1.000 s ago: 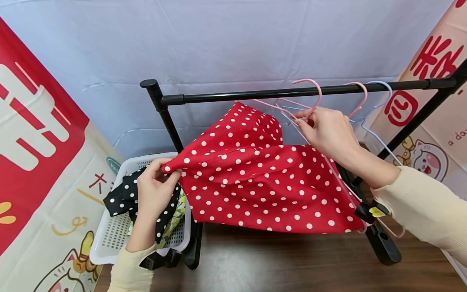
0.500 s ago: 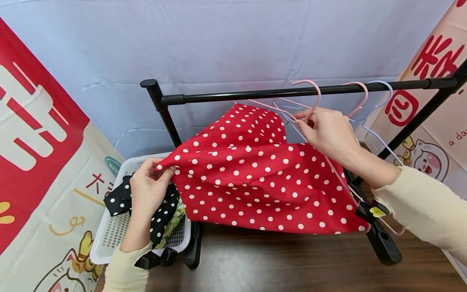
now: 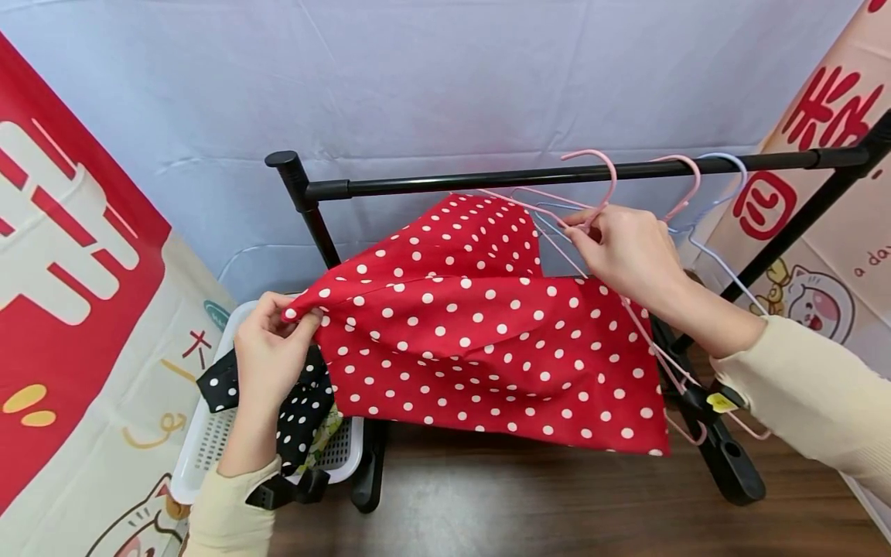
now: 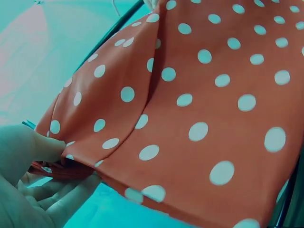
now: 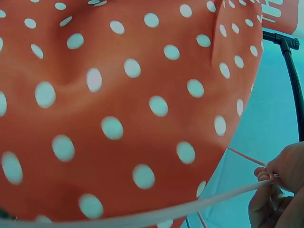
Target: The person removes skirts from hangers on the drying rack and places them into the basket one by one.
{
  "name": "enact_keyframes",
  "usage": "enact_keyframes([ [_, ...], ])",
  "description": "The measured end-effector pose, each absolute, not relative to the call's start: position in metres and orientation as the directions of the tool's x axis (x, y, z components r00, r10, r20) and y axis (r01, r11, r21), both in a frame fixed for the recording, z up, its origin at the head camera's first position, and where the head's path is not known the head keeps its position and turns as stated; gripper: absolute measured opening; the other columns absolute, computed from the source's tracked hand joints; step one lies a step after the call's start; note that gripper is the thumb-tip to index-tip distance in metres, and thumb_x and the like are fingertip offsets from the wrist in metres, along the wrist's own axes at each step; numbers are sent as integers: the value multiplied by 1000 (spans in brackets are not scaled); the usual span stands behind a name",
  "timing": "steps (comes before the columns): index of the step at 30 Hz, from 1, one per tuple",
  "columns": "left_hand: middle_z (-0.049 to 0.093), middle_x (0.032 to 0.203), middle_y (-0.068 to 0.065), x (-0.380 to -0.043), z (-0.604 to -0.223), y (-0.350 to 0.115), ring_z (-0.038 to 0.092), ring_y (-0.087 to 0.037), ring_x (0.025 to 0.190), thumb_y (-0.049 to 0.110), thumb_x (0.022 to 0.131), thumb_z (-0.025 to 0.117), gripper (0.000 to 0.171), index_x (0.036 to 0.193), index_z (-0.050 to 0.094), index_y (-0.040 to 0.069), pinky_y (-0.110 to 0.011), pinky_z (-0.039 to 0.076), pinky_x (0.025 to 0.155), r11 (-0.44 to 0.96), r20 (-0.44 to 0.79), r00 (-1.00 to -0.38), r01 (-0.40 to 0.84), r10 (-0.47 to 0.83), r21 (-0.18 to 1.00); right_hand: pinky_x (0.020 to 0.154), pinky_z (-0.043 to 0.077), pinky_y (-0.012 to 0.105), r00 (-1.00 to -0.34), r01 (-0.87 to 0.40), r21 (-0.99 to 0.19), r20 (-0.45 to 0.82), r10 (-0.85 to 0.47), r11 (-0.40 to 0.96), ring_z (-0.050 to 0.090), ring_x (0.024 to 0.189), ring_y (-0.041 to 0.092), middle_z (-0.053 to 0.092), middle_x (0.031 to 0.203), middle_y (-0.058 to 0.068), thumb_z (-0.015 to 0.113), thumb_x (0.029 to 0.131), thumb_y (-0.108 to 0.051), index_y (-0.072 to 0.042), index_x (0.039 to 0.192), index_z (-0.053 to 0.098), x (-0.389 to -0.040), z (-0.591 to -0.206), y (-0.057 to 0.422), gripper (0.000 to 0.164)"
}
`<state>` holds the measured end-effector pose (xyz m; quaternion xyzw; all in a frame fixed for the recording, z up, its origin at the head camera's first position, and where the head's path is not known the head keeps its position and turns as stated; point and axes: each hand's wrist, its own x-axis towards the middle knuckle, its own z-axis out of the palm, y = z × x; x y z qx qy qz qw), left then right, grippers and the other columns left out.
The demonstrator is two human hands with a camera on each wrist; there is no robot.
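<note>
My left hand (image 3: 271, 348) pinches a gathered corner of a red garment with white polka dots (image 3: 459, 333); the left wrist view shows thumb and fingers around the folded edge (image 4: 78, 166). Stretched sideways, the garment hangs below the black rail. My right hand (image 3: 629, 251) grips a pink hanger (image 3: 612, 172) just under its hook, which reaches over the rail. One arm of that hanger runs left to the garment's upper corner; the other slopes down past its right edge. In the right wrist view a hanger arm (image 5: 190, 207) crosses in front of the cloth.
On the black rail (image 3: 452, 184) hang another pink hanger (image 3: 694, 186) and a blue hanger (image 3: 743, 176). A white basket (image 3: 182, 472) at lower left holds a black polka-dot cloth (image 3: 302, 410) and a yellow floral cloth (image 3: 329, 435). The rack's black foot (image 3: 731, 464) stands at right.
My left hand has moved left, drawing the garment with it. The garment's lower right edge has shifted left, baring more of the hanger's right end. My right hand has stayed nearly still.
</note>
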<state>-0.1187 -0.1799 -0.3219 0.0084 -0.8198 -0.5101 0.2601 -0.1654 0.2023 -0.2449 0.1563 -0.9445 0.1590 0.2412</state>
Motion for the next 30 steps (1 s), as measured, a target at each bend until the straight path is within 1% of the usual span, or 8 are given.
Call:
enact_keyframes([
  [5,64,74,10,-119,-316,-182,63,-4,61,16,83,67,16,91,58,5,-18,52,61,447,393,-875,243,-281,861,34,21,26,-827,-374,-218,518,-218,901,32,36,18,49,49,4,58,88,-19,-8,77,73,-166,-245,203,22],
  [8,64,72,12,-118,-313,-183,63,-5,60,17,83,66,16,91,57,6,-18,52,61,445,384,-877,232,-289,865,34,20,26,-816,-375,-209,536,-215,903,31,38,18,52,52,4,57,88,-19,-9,63,68,-167,-246,203,29],
  [12,65,73,11,-118,-307,-186,64,-8,58,16,84,65,14,91,57,7,-21,53,59,394,368,-877,234,-309,889,34,20,28,-798,-377,-195,565,-210,906,32,40,18,53,54,6,57,87,-17,-8,73,72,-167,-245,206,22],
  [14,66,76,7,-118,-304,-188,66,-9,59,12,83,65,12,90,57,7,-23,54,57,320,355,-877,252,-323,913,35,21,28,-793,-375,-192,572,-207,907,33,40,18,54,55,7,58,87,-17,-7,86,74,-168,-245,208,19],
  [16,67,77,3,-118,-301,-192,66,-11,59,9,82,66,11,88,56,6,-25,54,55,247,344,-875,270,-340,931,35,21,29,-790,-376,-190,578,-206,907,34,41,18,56,57,8,58,87,-18,-7,91,73,-168,-245,211,19],
  [19,67,78,-2,-118,-297,-198,67,-13,60,3,81,66,10,85,56,5,-26,53,52,147,336,-868,303,-364,942,35,21,30,-789,-375,-195,581,-201,906,34,42,18,58,58,8,58,87,-18,-7,91,74,-167,-246,214,20],
  [26,68,75,-1,-116,-292,-206,66,-12,58,-3,80,64,10,84,57,3,-25,53,50,70,333,-856,334,-395,940,35,19,30,-788,-347,-201,592,-168,916,32,40,18,56,55,7,56,88,-19,-8,85,75,-170,-244,218,22],
  [30,68,77,-3,-114,-292,-211,67,-13,61,-4,80,64,11,84,56,3,-25,53,51,14,331,-851,356,-408,934,35,18,30,-813,-316,-216,564,-146,924,31,40,17,58,56,7,54,88,-21,-11,66,71,-172,-245,221,30],
])
